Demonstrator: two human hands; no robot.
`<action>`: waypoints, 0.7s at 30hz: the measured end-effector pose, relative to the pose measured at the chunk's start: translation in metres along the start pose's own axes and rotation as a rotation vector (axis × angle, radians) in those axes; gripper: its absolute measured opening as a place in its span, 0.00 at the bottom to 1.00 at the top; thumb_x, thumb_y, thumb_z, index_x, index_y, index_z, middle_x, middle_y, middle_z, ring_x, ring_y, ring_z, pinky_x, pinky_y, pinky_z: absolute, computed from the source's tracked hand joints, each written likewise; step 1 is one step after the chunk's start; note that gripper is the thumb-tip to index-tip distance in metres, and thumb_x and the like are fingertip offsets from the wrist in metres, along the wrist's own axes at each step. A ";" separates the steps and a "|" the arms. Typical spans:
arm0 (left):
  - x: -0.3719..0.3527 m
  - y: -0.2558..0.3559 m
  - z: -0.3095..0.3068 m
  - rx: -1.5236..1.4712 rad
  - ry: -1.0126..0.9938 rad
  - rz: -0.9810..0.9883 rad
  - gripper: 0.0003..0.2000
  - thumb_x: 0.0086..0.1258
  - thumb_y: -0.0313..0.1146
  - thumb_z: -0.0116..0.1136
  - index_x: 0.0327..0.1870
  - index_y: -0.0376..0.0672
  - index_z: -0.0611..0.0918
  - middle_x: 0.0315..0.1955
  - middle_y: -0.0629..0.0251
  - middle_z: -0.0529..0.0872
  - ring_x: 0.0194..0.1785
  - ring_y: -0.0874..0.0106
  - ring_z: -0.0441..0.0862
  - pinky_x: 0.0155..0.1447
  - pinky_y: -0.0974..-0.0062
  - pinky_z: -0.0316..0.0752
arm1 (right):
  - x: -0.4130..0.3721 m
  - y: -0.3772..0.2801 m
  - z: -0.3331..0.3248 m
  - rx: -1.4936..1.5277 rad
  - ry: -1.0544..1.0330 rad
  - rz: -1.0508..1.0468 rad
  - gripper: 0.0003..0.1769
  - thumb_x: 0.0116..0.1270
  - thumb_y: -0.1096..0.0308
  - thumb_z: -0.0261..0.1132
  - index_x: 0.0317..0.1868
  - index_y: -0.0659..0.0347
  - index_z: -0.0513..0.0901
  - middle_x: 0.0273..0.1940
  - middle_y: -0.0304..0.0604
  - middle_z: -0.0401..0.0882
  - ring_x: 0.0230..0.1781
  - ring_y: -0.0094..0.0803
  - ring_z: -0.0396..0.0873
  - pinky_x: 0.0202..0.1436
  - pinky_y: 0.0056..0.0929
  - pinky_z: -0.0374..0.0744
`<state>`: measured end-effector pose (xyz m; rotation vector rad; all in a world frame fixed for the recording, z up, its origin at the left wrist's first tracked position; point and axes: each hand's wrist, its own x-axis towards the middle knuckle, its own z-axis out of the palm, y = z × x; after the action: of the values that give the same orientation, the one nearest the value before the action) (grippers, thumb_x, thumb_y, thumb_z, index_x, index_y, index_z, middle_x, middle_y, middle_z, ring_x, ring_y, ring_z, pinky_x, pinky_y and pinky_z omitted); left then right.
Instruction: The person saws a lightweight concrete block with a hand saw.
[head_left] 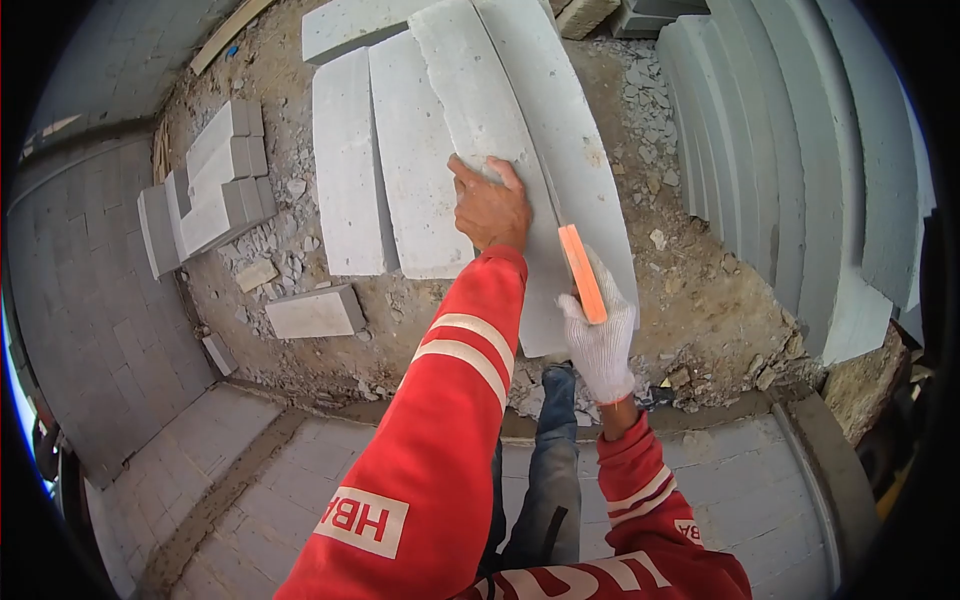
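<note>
My bare left hand (490,203) presses on the narrow light-grey aerated concrete block (475,85), its fingers bent over the left edge. In my right hand (603,335), which wears a white knitted glove, is the orange handle of a handsaw (583,275). The saw's thin blade, seen nearly edge-on, runs away from me along the block's right side; its teeth cannot be made out. Under the blade and to its right lies a wider pale block (570,130). Two more blocks (348,165) lie side by side on the left.
Tall blocks (740,150) stand stacked at the right. Cut pieces (215,190) and a loose offcut (316,312) lie on rubble-strewn ground at the left, beside a grey block wall (95,300). A ledge (700,415) crosses near my legs.
</note>
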<state>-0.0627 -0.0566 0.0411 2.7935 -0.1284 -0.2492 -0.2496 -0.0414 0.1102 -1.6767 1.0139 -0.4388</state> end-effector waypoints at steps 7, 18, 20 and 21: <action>0.001 -0.002 0.003 0.003 0.021 -0.002 0.27 0.78 0.50 0.48 0.68 0.38 0.69 0.55 0.44 0.86 0.43 0.41 0.89 0.47 0.47 0.84 | 0.075 -0.014 0.033 0.104 0.031 -0.006 0.29 0.67 0.74 0.70 0.68 0.69 0.78 0.55 0.60 0.87 0.49 0.46 0.90 0.52 0.35 0.85; -0.005 -0.001 0.002 -0.037 -0.034 -0.045 0.29 0.78 0.49 0.48 0.72 0.38 0.66 0.60 0.43 0.85 0.46 0.39 0.89 0.49 0.48 0.84 | 0.064 -0.026 0.019 -0.065 -0.050 0.116 0.31 0.63 0.79 0.71 0.68 0.70 0.80 0.50 0.53 0.89 0.38 0.37 0.85 0.46 0.32 0.84; -0.002 -0.002 0.007 -0.029 0.004 -0.041 0.30 0.76 0.50 0.50 0.72 0.38 0.69 0.58 0.46 0.85 0.45 0.44 0.90 0.48 0.50 0.85 | 0.094 -0.044 0.034 -0.033 -0.062 0.162 0.29 0.64 0.77 0.71 0.68 0.71 0.80 0.49 0.53 0.89 0.39 0.37 0.85 0.46 0.32 0.84; -0.002 -0.003 0.005 -0.026 -0.025 -0.048 0.30 0.76 0.49 0.50 0.72 0.38 0.69 0.58 0.45 0.85 0.45 0.44 0.90 0.48 0.51 0.85 | 0.093 -0.043 0.035 -0.009 -0.042 0.123 0.29 0.65 0.77 0.71 0.68 0.71 0.80 0.47 0.52 0.88 0.38 0.36 0.85 0.46 0.32 0.84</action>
<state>-0.0658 -0.0556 0.0355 2.7708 -0.0636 -0.2950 -0.1546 -0.0921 0.1187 -1.6143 1.0822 -0.3171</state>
